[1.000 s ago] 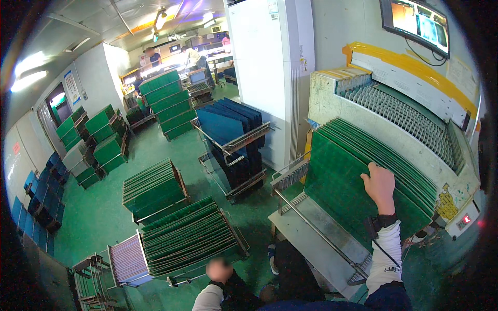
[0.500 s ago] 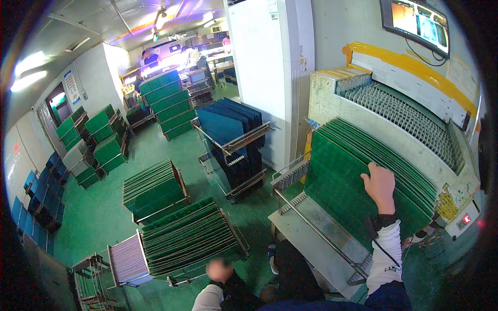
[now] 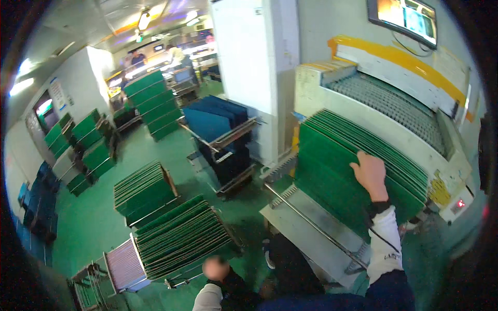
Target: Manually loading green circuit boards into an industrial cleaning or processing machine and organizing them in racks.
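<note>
Upright green boards (image 3: pixel 332 166) stand in a tight row in a metal rack at the right, green faces toward me. My right hand (image 3: pixel 371 173) is at the top edge of the front boards, thumb on the near face and fingers hooked over the edge. It looks closed on a green board; the fingertips are partly hidden. My left hand (image 3: pixel 216 268) hangs low near the front, close to a rack of green boards (image 3: pixel 181 238) on the floor. Its fingers are blurred, and nothing can be made out in it.
A machine with a ribbed conveyor (image 3: pixel 384 103) stands behind the boards. Blue boards (image 3: pixel 215 122) fill a rack at centre. A metal table (image 3: pixel 311 238) holds the near rack. More green stacks (image 3: pixel 148 103) stand farther back, with people beyond. A screen (image 3: pixel 404 20) hangs upper right.
The whole view has shifted slightly, so most things sit a little farther left. My right hand stays at the same boards' top edge, and my left hand still hangs low.
</note>
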A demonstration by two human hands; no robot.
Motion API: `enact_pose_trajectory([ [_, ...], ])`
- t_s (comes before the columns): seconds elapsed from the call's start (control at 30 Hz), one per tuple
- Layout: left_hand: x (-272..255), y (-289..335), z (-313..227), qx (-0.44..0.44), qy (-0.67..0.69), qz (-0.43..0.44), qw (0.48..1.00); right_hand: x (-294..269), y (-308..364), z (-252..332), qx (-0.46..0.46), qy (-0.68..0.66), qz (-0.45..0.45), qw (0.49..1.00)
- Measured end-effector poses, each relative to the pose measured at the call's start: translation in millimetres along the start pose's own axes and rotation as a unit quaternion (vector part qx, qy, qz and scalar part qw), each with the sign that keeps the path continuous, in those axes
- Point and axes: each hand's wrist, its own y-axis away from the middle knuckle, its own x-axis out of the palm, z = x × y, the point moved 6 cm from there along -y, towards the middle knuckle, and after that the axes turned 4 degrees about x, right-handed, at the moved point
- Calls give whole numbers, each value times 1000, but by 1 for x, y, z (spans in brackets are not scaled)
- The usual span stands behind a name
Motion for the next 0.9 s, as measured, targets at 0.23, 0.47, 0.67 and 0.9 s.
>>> enact_pose_trajectory([
  [0.23,11,-4,12,-15,18,25,999,1,-14,-3,-23,-35,40,998],
  [0.47,10,-4,10,-12,8,32,999,-84,-56,-10,-70,8,-44,997],
  [0.67,9,-6,13,-1,18,22,1000,-226,-100,-5,-45,50,-189,980],
  [0.9,9,-9,11,-10,7,40,999,-437,-88,12,8,-37,-361,932],
])
